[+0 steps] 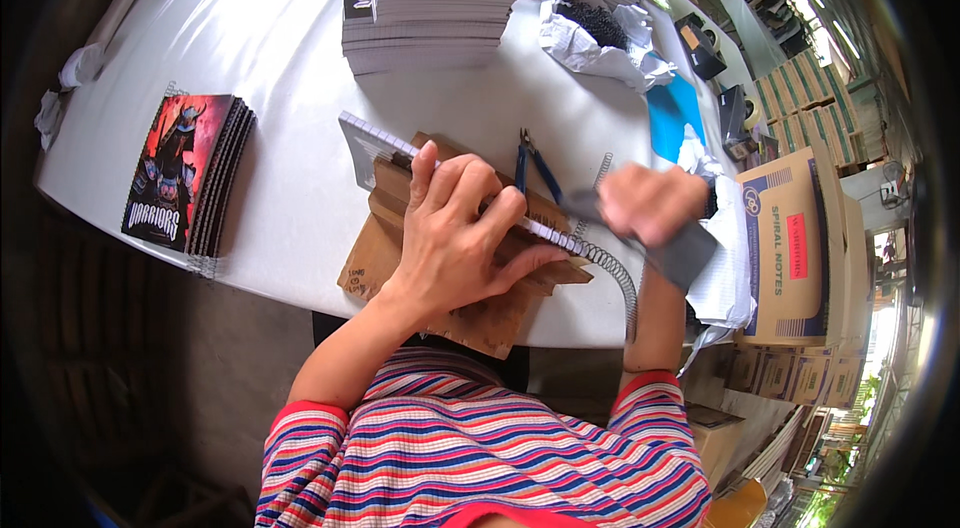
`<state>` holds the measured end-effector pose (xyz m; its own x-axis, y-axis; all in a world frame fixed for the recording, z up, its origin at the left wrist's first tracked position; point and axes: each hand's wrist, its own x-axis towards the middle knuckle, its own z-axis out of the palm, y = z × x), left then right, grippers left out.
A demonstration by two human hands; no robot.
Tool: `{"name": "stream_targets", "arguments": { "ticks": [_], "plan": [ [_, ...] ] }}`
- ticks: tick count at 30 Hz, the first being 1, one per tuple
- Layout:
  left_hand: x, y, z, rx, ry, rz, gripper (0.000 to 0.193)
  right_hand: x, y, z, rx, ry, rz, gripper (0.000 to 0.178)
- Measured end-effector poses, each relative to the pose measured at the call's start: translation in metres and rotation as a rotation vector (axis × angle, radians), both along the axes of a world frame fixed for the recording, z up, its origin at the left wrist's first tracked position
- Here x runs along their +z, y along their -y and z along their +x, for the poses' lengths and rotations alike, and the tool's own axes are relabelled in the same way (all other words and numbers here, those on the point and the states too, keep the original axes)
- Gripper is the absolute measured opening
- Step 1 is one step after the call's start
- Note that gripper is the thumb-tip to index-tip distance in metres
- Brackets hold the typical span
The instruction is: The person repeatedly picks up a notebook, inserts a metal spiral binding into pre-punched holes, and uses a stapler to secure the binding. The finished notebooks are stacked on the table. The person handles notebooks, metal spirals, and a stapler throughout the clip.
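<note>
My left hand [455,223] is closed over the spine edge of a notebook [362,150], which stands on edge in a brown wooden jig [372,253]. Out of the spine's right end runs a dark wire spiral coil [625,280], curving down toward my right forearm. My right hand [652,200], smeared by motion, grips a dark grey flat piece [685,253] beside that coil; its exact kind is unclear. Between the hands, just beyond the jig, lie blue-handled pliers [540,173]. A loose spiral coil [604,168] rests to their right.
At left sits a small pile of spiral-bound notebooks [170,173]. A tall notebook stack [430,23] stands at the far side of the white table [290,58]. Crumpled paper with black coils [590,23], a blue sheet [675,113] and a cardboard box [790,248] occupy the right.
</note>
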<state>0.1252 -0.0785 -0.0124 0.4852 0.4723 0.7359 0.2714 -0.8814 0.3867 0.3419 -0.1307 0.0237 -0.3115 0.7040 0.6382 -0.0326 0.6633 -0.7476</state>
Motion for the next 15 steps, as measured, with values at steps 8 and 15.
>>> {"name": "stream_targets", "arguments": {
  "ticks": [8, 15],
  "plan": [
    [-0.003, -0.004, 0.0, -0.05, 0.013, -0.077, 0.047, 0.017, -0.014, -0.012, 0.263, 0.049, 0.103, 0.014],
    [0.005, -0.027, -0.023, 0.187, 0.013, -0.091, 0.057, 0.008, -0.003, -0.021, -0.024, -0.002, -0.058, 0.018]
  ]
}}
